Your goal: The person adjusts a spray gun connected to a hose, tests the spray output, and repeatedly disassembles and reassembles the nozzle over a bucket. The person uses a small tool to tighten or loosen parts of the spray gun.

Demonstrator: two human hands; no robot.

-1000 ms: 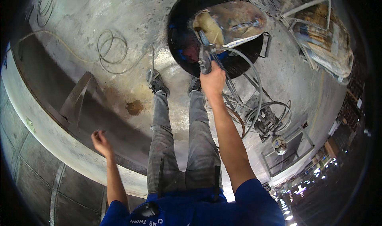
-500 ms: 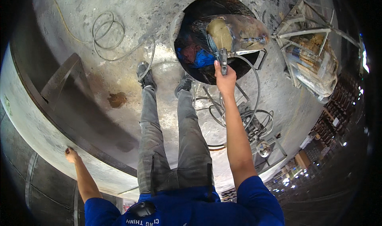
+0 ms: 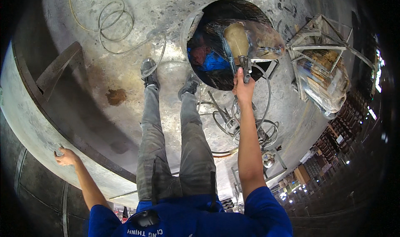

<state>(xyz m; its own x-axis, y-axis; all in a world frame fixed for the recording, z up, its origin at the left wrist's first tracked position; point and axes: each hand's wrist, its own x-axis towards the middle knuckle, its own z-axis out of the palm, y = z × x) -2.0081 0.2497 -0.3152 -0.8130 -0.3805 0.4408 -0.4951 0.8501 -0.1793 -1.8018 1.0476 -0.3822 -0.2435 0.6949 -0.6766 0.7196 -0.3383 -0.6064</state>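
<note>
My right hand (image 3: 243, 89) is wrapped round a grey metal spray gun (image 3: 245, 64). Its nozzle end points away from me, in front of a tan rounded shape (image 3: 236, 39) I cannot identify. A grey hose (image 3: 268, 97) curves from the gun toward a tangle beside my right leg. Out to the far left, my left hand (image 3: 66, 157) has its fingers apart and holds nothing. It hovers over or touches the pale outer side of a curved wall (image 3: 39, 126); which of these, I cannot tell.
A round dark opening (image 3: 216, 76) contains blue and reddish material. A metal frame (image 3: 321, 47) stands at right around a stained wrapped object (image 3: 323, 78). Loose hose loops (image 3: 118, 26) lie on the grey floor (image 3: 166, 49). Hoses and metal equipment (image 3: 264, 137) sit right of my legs.
My left hand has opened from a closed shape and moved left. My right hand, still gripping the spray gun, is slightly further right and nearer to me. The whole view has shifted a little.
</note>
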